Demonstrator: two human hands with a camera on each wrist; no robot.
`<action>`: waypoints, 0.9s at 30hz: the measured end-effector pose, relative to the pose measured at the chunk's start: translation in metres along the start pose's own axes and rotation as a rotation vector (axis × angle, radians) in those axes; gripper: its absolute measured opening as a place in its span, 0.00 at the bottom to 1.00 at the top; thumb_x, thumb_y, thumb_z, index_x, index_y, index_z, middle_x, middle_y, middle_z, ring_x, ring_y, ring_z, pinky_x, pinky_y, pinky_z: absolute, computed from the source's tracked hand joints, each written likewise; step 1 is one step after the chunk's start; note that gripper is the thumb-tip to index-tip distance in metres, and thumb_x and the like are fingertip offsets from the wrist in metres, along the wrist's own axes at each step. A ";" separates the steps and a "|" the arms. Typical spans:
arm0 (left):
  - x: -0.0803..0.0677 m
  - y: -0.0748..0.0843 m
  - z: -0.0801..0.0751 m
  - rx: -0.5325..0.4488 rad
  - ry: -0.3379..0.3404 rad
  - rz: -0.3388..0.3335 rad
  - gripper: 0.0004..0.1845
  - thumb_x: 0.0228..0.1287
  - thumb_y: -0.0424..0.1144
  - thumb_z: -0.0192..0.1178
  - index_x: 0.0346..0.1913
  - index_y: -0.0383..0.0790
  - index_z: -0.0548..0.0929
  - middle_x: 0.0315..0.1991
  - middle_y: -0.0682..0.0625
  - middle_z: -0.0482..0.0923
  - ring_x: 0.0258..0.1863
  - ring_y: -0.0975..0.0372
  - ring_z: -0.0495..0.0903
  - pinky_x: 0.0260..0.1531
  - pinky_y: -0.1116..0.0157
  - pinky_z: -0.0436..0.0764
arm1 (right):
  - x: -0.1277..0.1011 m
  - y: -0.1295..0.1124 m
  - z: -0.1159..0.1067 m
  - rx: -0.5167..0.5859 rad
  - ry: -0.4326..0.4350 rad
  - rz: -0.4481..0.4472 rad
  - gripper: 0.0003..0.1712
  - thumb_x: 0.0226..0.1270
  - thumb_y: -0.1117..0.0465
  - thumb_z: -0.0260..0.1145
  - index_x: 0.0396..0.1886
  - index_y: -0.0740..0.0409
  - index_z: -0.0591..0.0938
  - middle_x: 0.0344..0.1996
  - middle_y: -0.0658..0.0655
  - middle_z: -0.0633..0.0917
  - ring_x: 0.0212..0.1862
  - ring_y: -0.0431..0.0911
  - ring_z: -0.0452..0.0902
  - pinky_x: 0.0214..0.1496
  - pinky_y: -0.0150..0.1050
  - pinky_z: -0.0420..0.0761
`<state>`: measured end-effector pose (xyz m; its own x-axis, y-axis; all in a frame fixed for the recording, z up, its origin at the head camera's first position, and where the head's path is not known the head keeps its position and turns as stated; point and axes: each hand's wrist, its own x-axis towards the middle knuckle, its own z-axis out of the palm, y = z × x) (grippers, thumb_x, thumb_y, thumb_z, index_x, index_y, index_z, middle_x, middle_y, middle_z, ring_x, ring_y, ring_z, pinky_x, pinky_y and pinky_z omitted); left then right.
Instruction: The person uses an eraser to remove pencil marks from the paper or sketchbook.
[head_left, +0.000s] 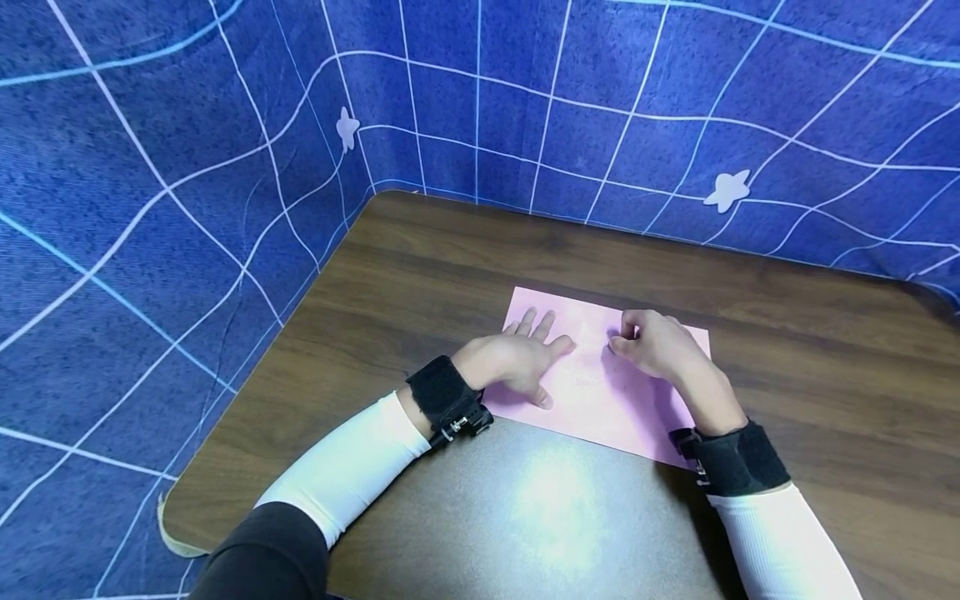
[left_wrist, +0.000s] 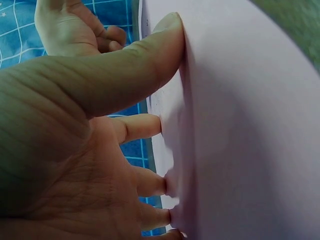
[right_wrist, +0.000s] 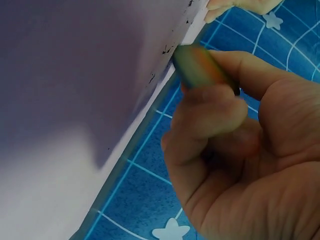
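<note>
Lying flat at centre frame on the brown wooden table (head_left: 420, 275), the pink paper sheet (head_left: 592, 392) has both hands on it. The left hand (head_left: 517, 360) rests on the sheet's left part with fingers straight and spread, fingertips (left_wrist: 155, 126) and thumb pressing down, gripping nothing. The right hand (head_left: 656, 343) sits on the sheet's upper right part with fingers curled in, pinching a small greenish-orange object (right_wrist: 200, 67) whose tip touches the paper; what it is, cannot tell; blue grid cloth (head_left: 187, 167) fills the background.
</note>
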<state>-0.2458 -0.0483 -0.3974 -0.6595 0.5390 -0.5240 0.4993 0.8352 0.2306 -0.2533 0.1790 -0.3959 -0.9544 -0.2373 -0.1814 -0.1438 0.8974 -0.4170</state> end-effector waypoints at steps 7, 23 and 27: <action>0.001 0.000 0.001 -0.002 0.010 0.002 0.48 0.61 0.58 0.69 0.79 0.58 0.55 0.84 0.36 0.28 0.82 0.41 0.26 0.82 0.43 0.45 | -0.001 0.007 -0.002 -0.075 0.052 0.023 0.14 0.69 0.56 0.63 0.24 0.53 0.72 0.20 0.52 0.74 0.30 0.51 0.72 0.30 0.38 0.65; 0.001 -0.001 0.000 0.001 0.009 -0.003 0.48 0.61 0.58 0.69 0.79 0.58 0.54 0.84 0.36 0.28 0.82 0.41 0.26 0.82 0.44 0.45 | 0.000 0.003 0.001 -0.088 0.094 0.033 0.14 0.74 0.52 0.57 0.32 0.56 0.77 0.25 0.56 0.80 0.34 0.54 0.76 0.32 0.42 0.70; 0.001 0.000 0.000 -0.001 0.010 0.000 0.48 0.61 0.58 0.69 0.79 0.58 0.54 0.84 0.36 0.28 0.82 0.41 0.26 0.82 0.44 0.44 | 0.002 0.003 0.004 -0.006 0.114 -0.075 0.11 0.75 0.54 0.60 0.34 0.55 0.80 0.25 0.52 0.82 0.32 0.49 0.75 0.33 0.39 0.69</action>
<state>-0.2467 -0.0478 -0.3979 -0.6650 0.5401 -0.5158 0.4989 0.8352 0.2313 -0.2544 0.1794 -0.4014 -0.9644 -0.2604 -0.0469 -0.2174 0.8810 -0.4201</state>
